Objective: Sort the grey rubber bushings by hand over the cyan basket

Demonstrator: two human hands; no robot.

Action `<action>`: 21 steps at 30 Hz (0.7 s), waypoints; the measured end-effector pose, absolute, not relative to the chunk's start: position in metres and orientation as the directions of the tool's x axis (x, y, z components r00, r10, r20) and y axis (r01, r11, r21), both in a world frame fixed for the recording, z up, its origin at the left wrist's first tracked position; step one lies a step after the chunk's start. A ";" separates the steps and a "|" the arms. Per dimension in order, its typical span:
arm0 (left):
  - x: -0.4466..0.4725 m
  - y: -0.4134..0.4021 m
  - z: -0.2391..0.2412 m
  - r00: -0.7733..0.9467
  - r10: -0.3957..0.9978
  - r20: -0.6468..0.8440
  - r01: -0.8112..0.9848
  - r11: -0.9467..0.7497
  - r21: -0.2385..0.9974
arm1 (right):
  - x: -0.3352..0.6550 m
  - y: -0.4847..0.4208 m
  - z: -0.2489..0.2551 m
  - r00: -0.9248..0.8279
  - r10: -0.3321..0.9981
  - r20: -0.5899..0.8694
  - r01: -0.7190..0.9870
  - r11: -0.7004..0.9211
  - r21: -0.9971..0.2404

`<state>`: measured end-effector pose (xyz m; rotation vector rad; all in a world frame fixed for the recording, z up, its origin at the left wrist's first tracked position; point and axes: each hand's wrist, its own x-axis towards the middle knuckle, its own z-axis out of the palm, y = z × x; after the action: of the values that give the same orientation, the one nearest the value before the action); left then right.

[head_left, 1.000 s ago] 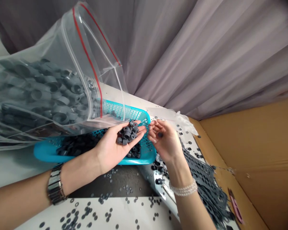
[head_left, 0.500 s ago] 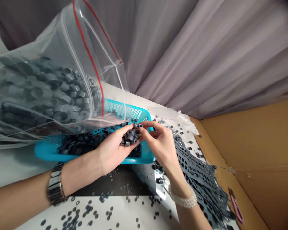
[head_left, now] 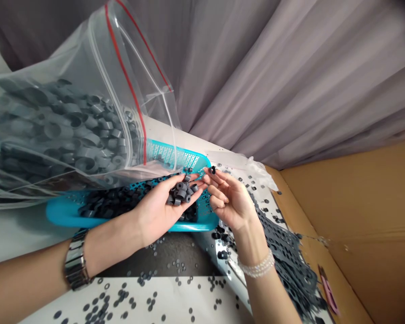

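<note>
My left hand [head_left: 160, 209], palm up and cupped, holds a small heap of dark grey rubber rings [head_left: 181, 193] over the blue plastic basket [head_left: 189, 226]. Just right of it, my right hand [head_left: 231, 198] pinches a single black ring [head_left: 212, 170] at its fingertips, near the basket's right rim. Many more dark rings [head_left: 113, 200] lie in the basket below. Leaning over the basket from the left is a clear zip bag [head_left: 97, 49] with red lines, full of larger grey rings [head_left: 70, 121].
Perforated black rubber sheets [head_left: 286, 252] lie on the right, beside a cardboard wall [head_left: 361, 211] and a pink-handled cutting tool [head_left: 329, 290]. Small black discs [head_left: 103, 308] are scattered over the white table [head_left: 175, 299]. A grey curtain [head_left: 256, 76] hangs behind.
My right hand has turned and drawn slightly right, away from the heap, with a ring now showing at its fingertips. My left hand has stayed nearly still with its heap.
</note>
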<state>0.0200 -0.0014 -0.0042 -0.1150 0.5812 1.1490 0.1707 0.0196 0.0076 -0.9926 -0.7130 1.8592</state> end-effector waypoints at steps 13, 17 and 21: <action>0.020 -0.001 -0.005 0.279 0.824 -0.493 -0.877 0.428 0.220 | 0.172 0.020 0.006 -0.255 0.924 -0.287 -0.404 -0.371 -0.836; 0.021 -0.001 -0.005 0.278 0.824 -0.494 -0.883 0.422 0.206 | 0.172 0.019 0.006 -0.243 0.934 -0.263 -0.398 -0.343 -0.851; 0.020 0.000 -0.006 0.281 0.828 -0.485 -0.885 0.420 0.204 | 0.171 0.018 0.007 -0.249 0.938 -0.242 -0.401 -0.328 -0.855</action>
<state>0.0204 -0.0004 -0.0056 -0.1131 0.5760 1.1504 0.1708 0.0182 0.0068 -0.9657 -0.8348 1.7486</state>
